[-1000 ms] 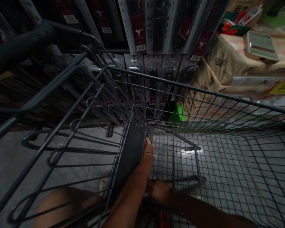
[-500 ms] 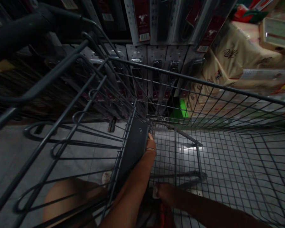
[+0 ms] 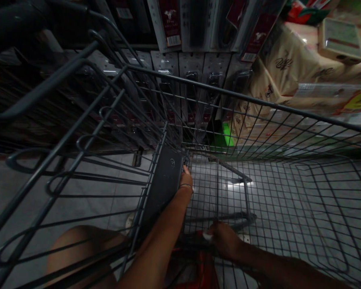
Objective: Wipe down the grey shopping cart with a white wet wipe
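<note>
Your left hand [image 3: 185, 179], grip unclear, touches the stiff-looking cart seat panel [image 3: 164, 174], best held by its edge; your right hand [image 3: 224, 240] pinches a soft-looking white wad [image 3: 207, 236].

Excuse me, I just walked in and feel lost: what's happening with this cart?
A person has both hands at a wire shopping cart. The left hand is at the edge of its dark panel, grip unclear. The right hand seems to hold a small white thing. Tan packs are stacked beyond the cart.
</note>
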`<action>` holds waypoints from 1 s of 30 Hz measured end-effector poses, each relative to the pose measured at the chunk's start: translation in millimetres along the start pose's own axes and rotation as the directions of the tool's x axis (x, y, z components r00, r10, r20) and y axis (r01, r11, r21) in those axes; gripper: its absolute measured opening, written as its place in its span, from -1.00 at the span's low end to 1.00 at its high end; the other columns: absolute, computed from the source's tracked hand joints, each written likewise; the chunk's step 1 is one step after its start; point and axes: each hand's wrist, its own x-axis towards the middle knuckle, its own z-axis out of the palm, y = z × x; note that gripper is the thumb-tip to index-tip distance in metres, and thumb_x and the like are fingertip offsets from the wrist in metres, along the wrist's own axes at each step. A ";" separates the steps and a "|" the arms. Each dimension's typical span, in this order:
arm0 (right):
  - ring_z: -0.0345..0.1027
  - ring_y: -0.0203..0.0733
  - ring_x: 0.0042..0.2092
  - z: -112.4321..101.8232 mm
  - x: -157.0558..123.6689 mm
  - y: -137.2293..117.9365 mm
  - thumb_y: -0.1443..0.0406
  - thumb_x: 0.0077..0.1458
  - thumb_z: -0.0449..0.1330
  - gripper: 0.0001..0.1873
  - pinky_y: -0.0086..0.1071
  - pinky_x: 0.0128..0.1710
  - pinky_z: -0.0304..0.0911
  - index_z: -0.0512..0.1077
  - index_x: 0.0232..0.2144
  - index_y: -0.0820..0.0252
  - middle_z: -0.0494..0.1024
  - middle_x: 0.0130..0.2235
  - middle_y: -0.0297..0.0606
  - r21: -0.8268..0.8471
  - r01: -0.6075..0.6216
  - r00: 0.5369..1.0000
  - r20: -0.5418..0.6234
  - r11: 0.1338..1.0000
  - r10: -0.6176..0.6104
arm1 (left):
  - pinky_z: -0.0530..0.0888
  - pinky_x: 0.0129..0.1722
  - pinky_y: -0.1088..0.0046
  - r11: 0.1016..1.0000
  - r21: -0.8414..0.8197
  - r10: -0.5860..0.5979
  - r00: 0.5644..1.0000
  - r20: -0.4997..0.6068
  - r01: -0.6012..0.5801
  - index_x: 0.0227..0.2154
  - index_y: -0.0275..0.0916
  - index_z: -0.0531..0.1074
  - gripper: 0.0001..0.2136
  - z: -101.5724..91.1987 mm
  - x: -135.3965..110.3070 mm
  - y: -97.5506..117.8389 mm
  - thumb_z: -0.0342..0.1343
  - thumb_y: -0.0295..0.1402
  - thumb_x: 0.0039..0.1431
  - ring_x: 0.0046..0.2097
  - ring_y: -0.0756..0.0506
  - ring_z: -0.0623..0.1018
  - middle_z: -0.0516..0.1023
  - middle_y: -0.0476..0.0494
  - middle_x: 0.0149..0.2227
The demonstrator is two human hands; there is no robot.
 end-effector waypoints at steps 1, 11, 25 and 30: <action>0.42 -0.15 -0.11 0.8 -0.4 -0.6 0.55 -0.10 0.00 -0.63 -0.39 -0.14 0.26 0.50 -0.29 0.24 0.56 -0.20 -0.14 0.009 -0.007 0.999 -0.039 1.000 0.007 | 0.41 -0.17 0.18 1.000 0.017 -0.005 1.000 0.000 0.005 0.22 -0.50 -0.04 -0.46 -1.6 -0.7 -0.1 -0.18 -0.60 0.15 -0.06 -0.29 0.43 0.42 -0.54 -0.06; 0.37 -0.10 -0.15 -11.9 9.1 16.8 0.51 0.01 0.05 -0.76 -0.36 -0.26 0.25 0.47 -0.33 0.23 0.50 -0.14 -0.09 -0.409 0.424 0.904 0.129 0.808 -0.409 | 0.42 -0.30 0.37 0.988 0.155 0.019 1.000 0.003 -0.019 0.21 -0.58 -0.06 -0.47 -15.1 -4.8 0.2 -0.29 -0.69 0.14 -0.20 -0.17 0.50 0.48 -0.50 -0.23; 0.34 -0.20 -0.24 -148.1 23.9 59.2 0.39 0.15 -0.06 -0.78 -0.42 -0.33 0.12 0.39 -0.30 0.26 0.39 -0.17 -0.13 -0.279 -0.293 0.856 -0.503 0.915 0.120 | 0.40 -0.37 0.33 0.987 0.163 0.016 0.997 -0.074 -0.004 0.22 -0.57 -0.08 -0.47 -6.8 -4.8 -3.2 -0.29 -0.61 0.15 -0.28 -0.17 0.47 0.48 -0.49 -0.24; 0.35 -0.20 -0.21 -125.3 22.6 48.4 0.46 0.13 -0.11 -0.71 -0.40 -0.30 0.13 0.36 -0.21 0.26 0.38 -0.14 -0.11 -0.247 -0.208 0.914 -0.393 0.947 0.098 | 0.40 -0.38 0.37 0.964 0.267 0.040 0.994 -0.098 -0.012 0.22 -0.58 -0.08 -0.46 -10.1 -6.9 -3.5 -0.26 -0.64 0.14 -0.31 -0.12 0.47 0.49 -0.47 -0.25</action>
